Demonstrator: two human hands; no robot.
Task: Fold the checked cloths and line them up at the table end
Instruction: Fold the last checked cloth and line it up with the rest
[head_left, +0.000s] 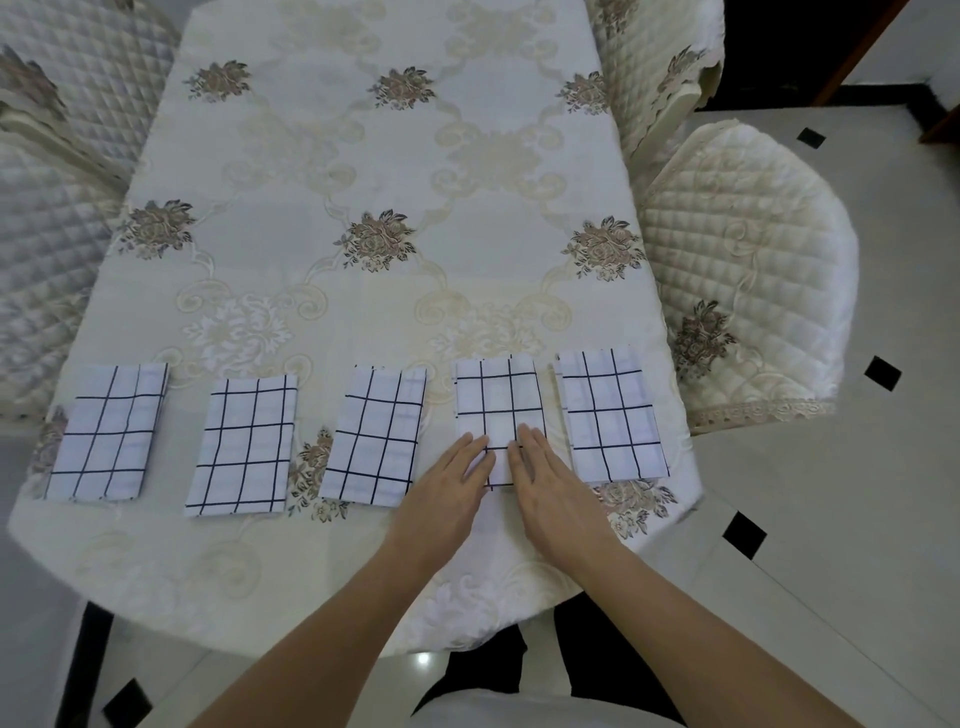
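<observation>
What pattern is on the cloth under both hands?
White with a dark grid of thin lines, on the cloth; seen best in the head view.

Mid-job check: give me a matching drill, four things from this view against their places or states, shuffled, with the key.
Things:
1. leftmost cloth
2. fourth cloth from the left
3. rightmost cloth
4. floral tablecloth

States:
A. left hand and right hand lie flat on it
B. lies under all five cloths
C. farthest from the hands
D. nearest the right-side chair

Pairs: 1-C; 2-A; 3-D; 4-B
</observation>
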